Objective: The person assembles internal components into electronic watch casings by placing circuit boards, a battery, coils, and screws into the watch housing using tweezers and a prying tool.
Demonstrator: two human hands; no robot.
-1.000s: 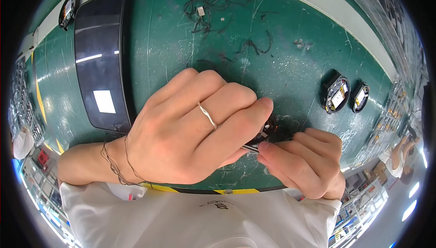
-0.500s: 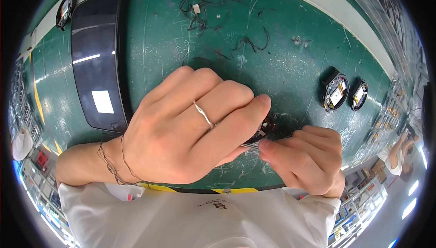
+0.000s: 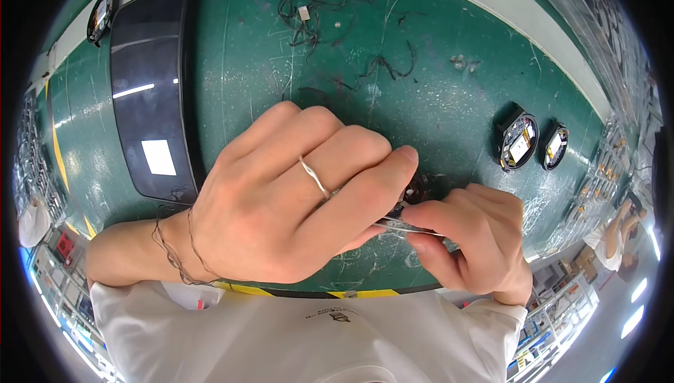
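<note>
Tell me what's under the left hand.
Part of a dark electronic assembly shows past the right edge of the left hand, against the green tabletop. The rest of it, and anything beneath the palm, is covered and can't be seen.

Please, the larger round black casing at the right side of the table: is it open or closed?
Open: inside the larger round black casing, a white rectangular part is visible, with no cover over it.

The left hand (image 3: 302, 197) is curled toward 2 o'clock; the right hand (image 3: 477, 239) is held at 4 o'clock, thumb (image 3: 430, 253) and index fingertips parted.
</note>
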